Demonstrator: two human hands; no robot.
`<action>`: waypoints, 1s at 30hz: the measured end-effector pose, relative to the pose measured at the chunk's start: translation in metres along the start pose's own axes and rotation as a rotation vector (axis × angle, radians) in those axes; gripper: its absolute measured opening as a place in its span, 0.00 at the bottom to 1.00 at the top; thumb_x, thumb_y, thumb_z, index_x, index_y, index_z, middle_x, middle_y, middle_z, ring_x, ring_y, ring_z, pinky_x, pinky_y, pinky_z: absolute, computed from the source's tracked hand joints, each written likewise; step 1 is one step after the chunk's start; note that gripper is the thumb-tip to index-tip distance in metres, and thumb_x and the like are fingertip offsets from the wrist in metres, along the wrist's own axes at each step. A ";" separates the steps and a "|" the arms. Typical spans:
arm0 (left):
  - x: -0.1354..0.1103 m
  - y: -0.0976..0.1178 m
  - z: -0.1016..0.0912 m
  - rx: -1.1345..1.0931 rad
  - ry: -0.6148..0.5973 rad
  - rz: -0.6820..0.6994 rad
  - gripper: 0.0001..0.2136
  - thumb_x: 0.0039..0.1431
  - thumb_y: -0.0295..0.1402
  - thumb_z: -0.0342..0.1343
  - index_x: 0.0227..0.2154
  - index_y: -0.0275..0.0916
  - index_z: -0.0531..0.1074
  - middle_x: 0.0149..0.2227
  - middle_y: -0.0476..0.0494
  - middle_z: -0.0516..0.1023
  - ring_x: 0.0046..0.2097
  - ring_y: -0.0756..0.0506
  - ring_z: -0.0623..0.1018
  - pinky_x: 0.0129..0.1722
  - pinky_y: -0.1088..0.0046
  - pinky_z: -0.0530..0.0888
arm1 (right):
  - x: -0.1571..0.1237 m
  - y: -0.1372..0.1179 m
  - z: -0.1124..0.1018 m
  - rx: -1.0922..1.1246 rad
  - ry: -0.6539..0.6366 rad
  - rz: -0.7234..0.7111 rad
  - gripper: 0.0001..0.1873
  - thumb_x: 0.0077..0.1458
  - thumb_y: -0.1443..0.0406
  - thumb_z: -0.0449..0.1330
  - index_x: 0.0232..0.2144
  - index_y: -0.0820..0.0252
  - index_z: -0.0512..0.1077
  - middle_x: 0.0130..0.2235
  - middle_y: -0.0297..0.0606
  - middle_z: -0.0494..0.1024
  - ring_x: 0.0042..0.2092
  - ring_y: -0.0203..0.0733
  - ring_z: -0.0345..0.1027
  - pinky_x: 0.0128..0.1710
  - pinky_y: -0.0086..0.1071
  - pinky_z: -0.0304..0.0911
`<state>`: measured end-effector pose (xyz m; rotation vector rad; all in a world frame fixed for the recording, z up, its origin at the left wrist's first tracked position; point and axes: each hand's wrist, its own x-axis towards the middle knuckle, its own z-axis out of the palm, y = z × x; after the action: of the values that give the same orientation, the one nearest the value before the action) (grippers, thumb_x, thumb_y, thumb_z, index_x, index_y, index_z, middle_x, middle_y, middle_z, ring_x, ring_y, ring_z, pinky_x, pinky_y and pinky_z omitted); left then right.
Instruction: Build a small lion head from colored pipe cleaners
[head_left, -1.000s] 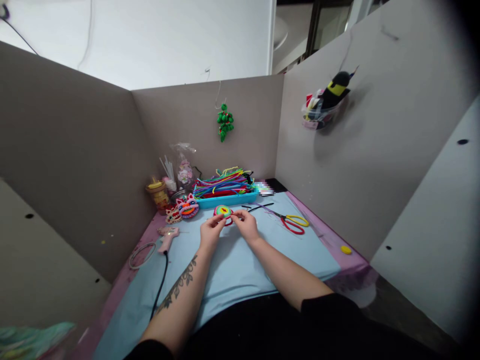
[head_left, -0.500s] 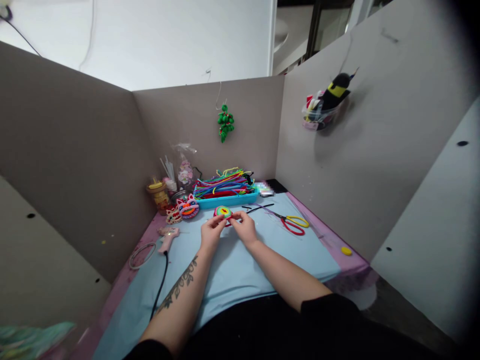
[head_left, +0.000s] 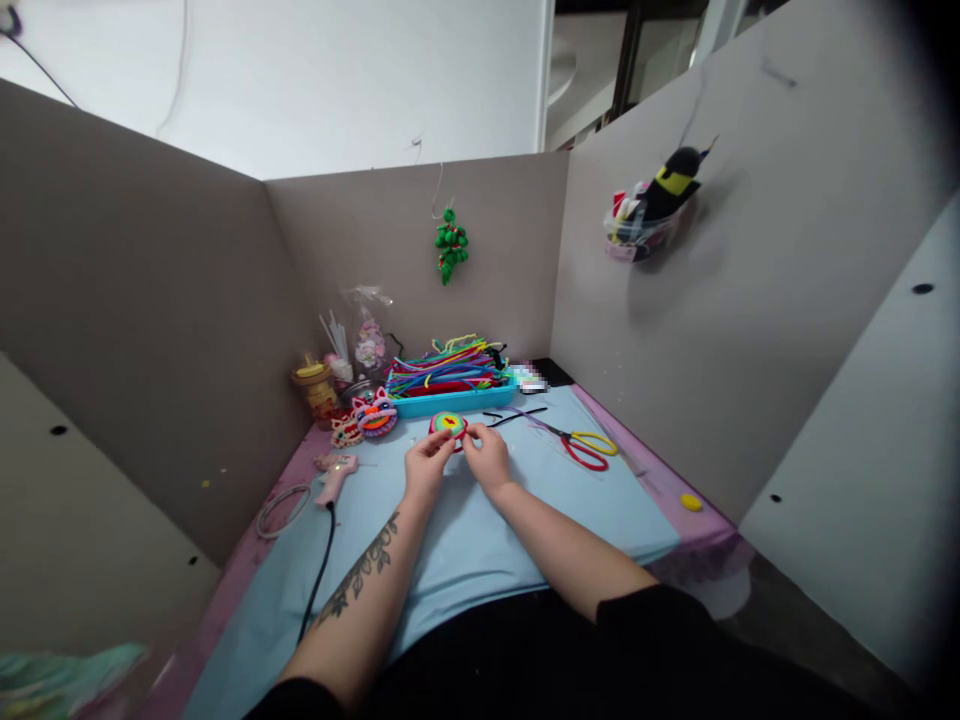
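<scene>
Between my hands is a small round piece of coiled pipe cleaner (head_left: 449,421), with rings of red, green and yellow and a red mark in the middle. My left hand (head_left: 428,462) pinches its lower left edge. My right hand (head_left: 487,455) pinches at the lower right rim, where a red strand shows; the fingertips partly cover it. A blue tray (head_left: 450,404) heaped with colourful pipe cleaners (head_left: 450,370) stands just behind. To the left lie a lion-like pipe cleaner face (head_left: 376,413) and a pink glue gun (head_left: 336,478).
Scissors (head_left: 587,449) with red and yellow handles lie right of my hands, near cut black strands (head_left: 517,416). A yellow disc (head_left: 691,502) sits at the right edge. Grey partitions (head_left: 420,240) enclose the table. The glue gun's black cord (head_left: 321,570) runs toward the front.
My left hand has shifted slightly right, closer to my right hand, and the round piece has turned or moved a little. Both hands still grip it.
</scene>
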<state>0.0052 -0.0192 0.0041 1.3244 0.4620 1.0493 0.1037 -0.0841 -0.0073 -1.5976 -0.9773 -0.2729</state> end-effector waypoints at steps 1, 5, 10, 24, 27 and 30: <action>0.000 0.000 0.000 -0.003 0.003 0.000 0.17 0.40 0.34 0.66 0.35 0.32 0.77 0.34 0.39 0.80 0.35 0.44 0.78 0.39 0.66 0.74 | 0.000 0.000 -0.001 -0.011 -0.008 -0.020 0.06 0.50 0.66 0.53 0.27 0.57 0.70 0.30 0.37 0.75 0.36 0.43 0.65 0.41 0.36 0.59; 0.002 0.002 -0.002 -0.026 0.036 -0.003 0.18 0.39 0.35 0.67 0.35 0.32 0.77 0.34 0.39 0.80 0.35 0.45 0.77 0.38 0.68 0.73 | 0.001 -0.001 -0.001 0.103 -0.019 0.019 0.06 0.49 0.66 0.54 0.30 0.58 0.70 0.31 0.37 0.74 0.38 0.43 0.65 0.42 0.36 0.60; 0.003 0.009 -0.003 -0.036 0.078 -0.048 0.20 0.36 0.35 0.67 0.35 0.32 0.76 0.30 0.41 0.79 0.29 0.49 0.75 0.30 0.74 0.70 | 0.005 0.007 0.004 0.344 -0.040 0.214 0.10 0.47 0.58 0.59 0.29 0.58 0.73 0.45 0.42 0.71 0.49 0.45 0.62 0.48 0.38 0.57; 0.001 0.011 -0.002 -0.008 -0.010 -0.052 0.20 0.37 0.37 0.67 0.35 0.32 0.75 0.23 0.47 0.74 0.20 0.56 0.63 0.18 0.81 0.57 | 0.010 0.011 0.011 0.783 -0.088 0.460 0.10 0.41 0.57 0.60 0.21 0.58 0.73 0.40 0.38 0.75 0.48 0.46 0.64 0.49 0.36 0.56; 0.002 0.008 -0.004 0.009 -0.045 -0.041 0.21 0.38 0.37 0.66 0.38 0.33 0.75 0.26 0.46 0.75 0.22 0.55 0.66 0.18 0.81 0.59 | 0.010 0.009 0.009 0.751 -0.081 0.463 0.10 0.42 0.58 0.59 0.19 0.59 0.72 0.45 0.39 0.73 0.50 0.46 0.62 0.51 0.36 0.53; 0.002 0.006 -0.005 0.053 -0.100 -0.027 0.23 0.39 0.37 0.66 0.41 0.33 0.75 0.25 0.47 0.75 0.22 0.54 0.66 0.19 0.80 0.61 | 0.009 0.006 0.006 0.699 -0.107 0.437 0.11 0.43 0.58 0.59 0.18 0.59 0.70 0.51 0.39 0.68 0.53 0.45 0.59 0.53 0.35 0.51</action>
<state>0.0003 -0.0152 0.0086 1.4075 0.4342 0.9496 0.1120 -0.0745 -0.0070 -1.1339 -0.6676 0.4233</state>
